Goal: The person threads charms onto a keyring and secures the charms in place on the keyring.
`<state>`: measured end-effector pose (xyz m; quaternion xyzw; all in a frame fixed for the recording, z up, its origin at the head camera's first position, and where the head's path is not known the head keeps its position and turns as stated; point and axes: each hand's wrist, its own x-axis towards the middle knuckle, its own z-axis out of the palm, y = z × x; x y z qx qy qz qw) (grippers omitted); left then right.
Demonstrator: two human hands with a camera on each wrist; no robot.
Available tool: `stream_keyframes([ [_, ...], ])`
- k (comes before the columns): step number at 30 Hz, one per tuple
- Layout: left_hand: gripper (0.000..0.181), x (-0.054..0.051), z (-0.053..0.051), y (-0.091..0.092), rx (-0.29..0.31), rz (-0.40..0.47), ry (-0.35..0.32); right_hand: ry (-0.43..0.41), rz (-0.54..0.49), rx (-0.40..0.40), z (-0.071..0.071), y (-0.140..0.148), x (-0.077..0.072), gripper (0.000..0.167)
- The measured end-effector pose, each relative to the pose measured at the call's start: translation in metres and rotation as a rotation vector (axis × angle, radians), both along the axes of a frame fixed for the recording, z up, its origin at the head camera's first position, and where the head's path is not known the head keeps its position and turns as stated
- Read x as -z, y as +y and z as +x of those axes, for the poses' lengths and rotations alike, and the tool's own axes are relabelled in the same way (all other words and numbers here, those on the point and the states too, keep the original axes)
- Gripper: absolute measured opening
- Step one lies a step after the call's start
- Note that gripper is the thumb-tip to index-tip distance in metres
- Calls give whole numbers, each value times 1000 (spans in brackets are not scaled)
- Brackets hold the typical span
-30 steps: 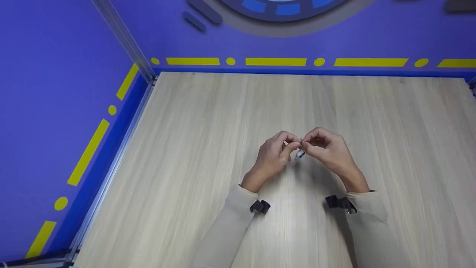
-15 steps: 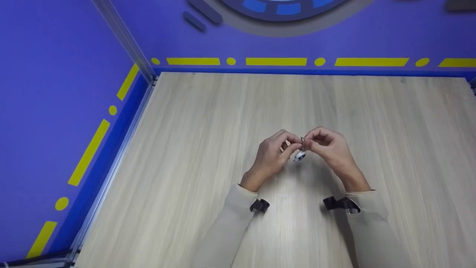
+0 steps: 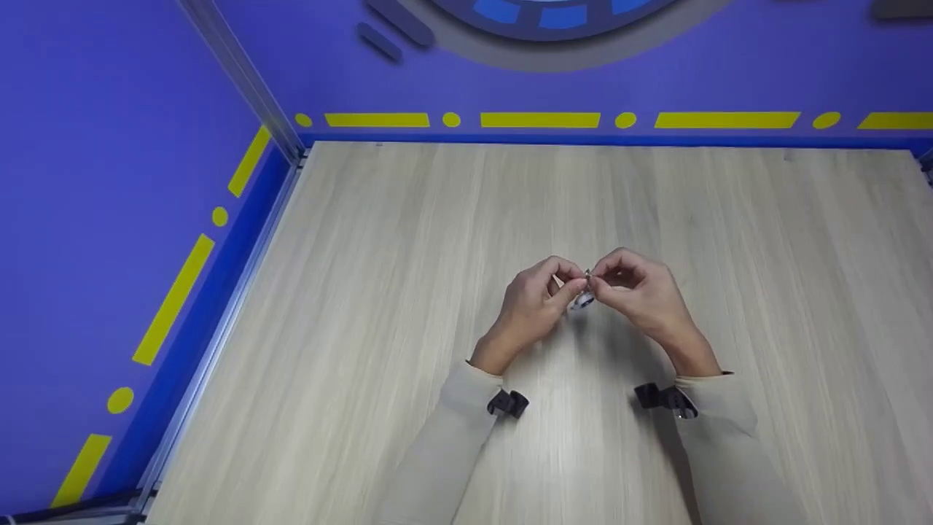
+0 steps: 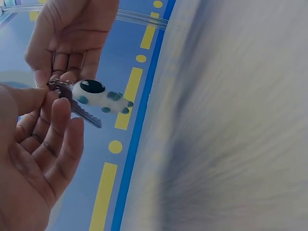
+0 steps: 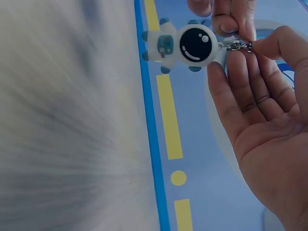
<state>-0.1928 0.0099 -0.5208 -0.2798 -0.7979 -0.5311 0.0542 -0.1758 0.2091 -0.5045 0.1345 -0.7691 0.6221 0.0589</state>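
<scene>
The left hand and right hand meet above the surface, thumb and fingers of each pinching the little chain, so neither is nearer. The astronaut charm hangs below the fingers, long axis pointing toward the surface; the key slants down beside it, on the left hand's side.

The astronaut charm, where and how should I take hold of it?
Probably by the white body, pinched across its sides, with the grip coming up from below. The charm hangs from a chain, its lower end free, while the left hand and right hand pinch up at the chain end. The key hangs close beside, so pinch only the charm.
</scene>
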Motion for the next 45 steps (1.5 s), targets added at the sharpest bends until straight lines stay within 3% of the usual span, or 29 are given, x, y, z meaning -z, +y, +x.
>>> stream_keyframes([
  [3,15,0,0,-1,42,76,-68,-1,1,11,0,-1,1,7],
  [5,14,0,-1,-2,67,131,-74,-17,-36,15,0,-2,1,6],
  [7,15,0,-2,-3,82,156,-32,-47,-94,16,0,-2,1,5],
  [12,14,0,-5,-5,59,105,149,-100,-189,10,-1,-2,1,4],
  [16,13,1,-5,-5,70,89,183,-114,-209,-3,1,-1,0,6],
  [34,12,-1,-3,-7,76,41,107,-30,-113,-53,2,-2,0,12],
  [39,10,-2,-3,-8,91,91,85,-26,-93,-69,2,-2,1,9],
  [45,10,-1,-4,-9,108,143,106,-55,-116,-53,1,-2,2,8],
])
